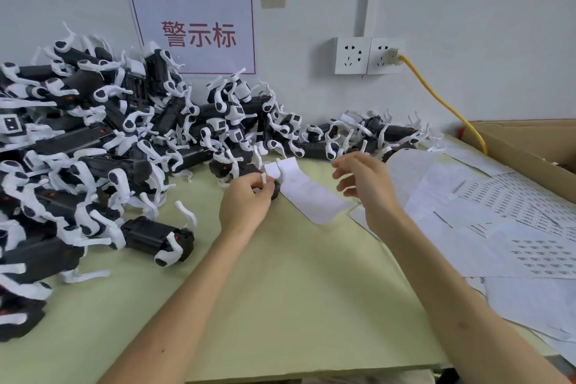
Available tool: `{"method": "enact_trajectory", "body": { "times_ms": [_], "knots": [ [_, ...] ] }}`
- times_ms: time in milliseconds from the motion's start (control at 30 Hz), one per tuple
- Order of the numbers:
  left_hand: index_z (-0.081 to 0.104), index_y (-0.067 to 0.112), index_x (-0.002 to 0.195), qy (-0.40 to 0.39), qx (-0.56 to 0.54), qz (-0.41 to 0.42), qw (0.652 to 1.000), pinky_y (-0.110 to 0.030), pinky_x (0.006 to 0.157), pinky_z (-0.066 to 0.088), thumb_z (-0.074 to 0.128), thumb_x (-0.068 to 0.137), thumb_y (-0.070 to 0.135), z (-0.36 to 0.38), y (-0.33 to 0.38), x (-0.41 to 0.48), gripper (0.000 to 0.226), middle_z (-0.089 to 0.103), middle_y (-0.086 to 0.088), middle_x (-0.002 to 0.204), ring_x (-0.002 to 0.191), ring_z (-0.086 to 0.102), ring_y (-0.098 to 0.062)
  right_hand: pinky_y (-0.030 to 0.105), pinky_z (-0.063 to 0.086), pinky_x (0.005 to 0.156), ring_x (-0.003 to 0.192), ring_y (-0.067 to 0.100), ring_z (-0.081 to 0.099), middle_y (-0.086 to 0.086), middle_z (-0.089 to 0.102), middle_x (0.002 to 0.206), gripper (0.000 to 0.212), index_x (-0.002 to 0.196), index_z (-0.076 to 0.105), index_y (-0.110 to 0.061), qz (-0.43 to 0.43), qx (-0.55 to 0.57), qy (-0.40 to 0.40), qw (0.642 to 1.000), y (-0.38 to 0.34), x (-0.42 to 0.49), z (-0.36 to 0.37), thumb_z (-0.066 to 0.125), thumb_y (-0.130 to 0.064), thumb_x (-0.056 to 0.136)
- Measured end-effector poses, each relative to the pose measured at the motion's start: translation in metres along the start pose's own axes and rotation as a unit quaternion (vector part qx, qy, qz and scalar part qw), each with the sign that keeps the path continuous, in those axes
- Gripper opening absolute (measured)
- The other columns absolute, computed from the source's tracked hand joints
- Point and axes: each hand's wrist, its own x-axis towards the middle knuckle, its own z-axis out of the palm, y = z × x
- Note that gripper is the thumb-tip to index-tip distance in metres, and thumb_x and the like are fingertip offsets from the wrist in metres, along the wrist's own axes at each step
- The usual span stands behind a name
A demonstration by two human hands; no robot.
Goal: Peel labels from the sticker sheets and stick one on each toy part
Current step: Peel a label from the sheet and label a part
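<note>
My left hand (246, 199) grips a black toy part with white legs (274, 188) just above the green table. A white sticker backing strip (311, 196) lies right behind it, its far end curling up. My right hand (363, 181) hovers to the right of the toy with its fingers loosely spread and curved; whether a label sits on a fingertip I cannot tell. Sticker sheets with rows of small printed labels (511, 196) lie at the right. A big pile of black-and-white toy parts (93, 140) fills the left and the back of the table.
The green table (280, 305) runs to a front edge near me. An open cardboard box (530, 140) stands at the far right, with a yellow cable (442, 103) running from a wall socket (386, 56) down behind it. Used white sheets (530, 299) overlap along the right side.
</note>
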Motion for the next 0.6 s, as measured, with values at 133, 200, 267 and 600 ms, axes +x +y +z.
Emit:
{"method": "enact_trajectory", "body": {
  "times_ms": [133,200,267,600],
  "knots": [
    [0.073,0.021,0.087,0.032,0.034,0.037,0.998,-0.031,0.058,0.037,0.054,0.101,0.026,-0.001,-0.002,0.002,0.023,0.070,0.001,0.079,0.072,0.058,-0.024,0.024,0.043,0.055,0.055,0.015,0.056,-0.002,0.066,0.067,0.021,0.080,0.068,-0.011,0.004,-0.025,-0.054,0.998,0.005,-0.004,0.009,0.054,-0.007,0.094],
    [0.068,0.023,0.081,0.045,-0.007,0.040,0.998,-0.031,0.067,0.043,0.053,0.102,0.026,-0.002,-0.001,0.002,0.026,0.072,0.003,0.081,0.079,0.063,-0.022,0.026,0.045,0.058,0.057,0.016,0.058,-0.001,0.067,0.069,0.022,0.079,0.069,-0.013,0.019,-0.025,-0.076,0.997,0.006,-0.004,0.010,0.054,-0.008,0.094],
    [0.065,0.020,0.080,0.032,-0.087,0.028,0.995,-0.038,0.086,0.051,0.052,0.104,0.025,-0.002,0.003,0.001,0.028,0.076,0.008,0.092,0.093,0.067,-0.020,0.027,0.047,0.060,0.060,0.018,0.061,0.001,0.068,0.073,0.021,0.081,0.070,-0.015,0.038,-0.019,-0.102,0.994,0.006,-0.005,0.010,0.055,-0.010,0.095],
    [0.062,0.005,0.097,-0.130,-0.274,0.089,0.949,-0.026,0.091,0.057,0.046,0.109,0.012,-0.002,0.023,-0.011,0.021,0.077,0.007,0.112,0.107,0.069,-0.006,0.033,0.055,0.069,0.089,0.025,0.076,0.005,0.075,0.103,0.028,0.116,0.065,-0.017,0.138,0.147,-0.094,0.975,0.006,-0.001,0.009,0.047,-0.036,0.106]
  ]
}}
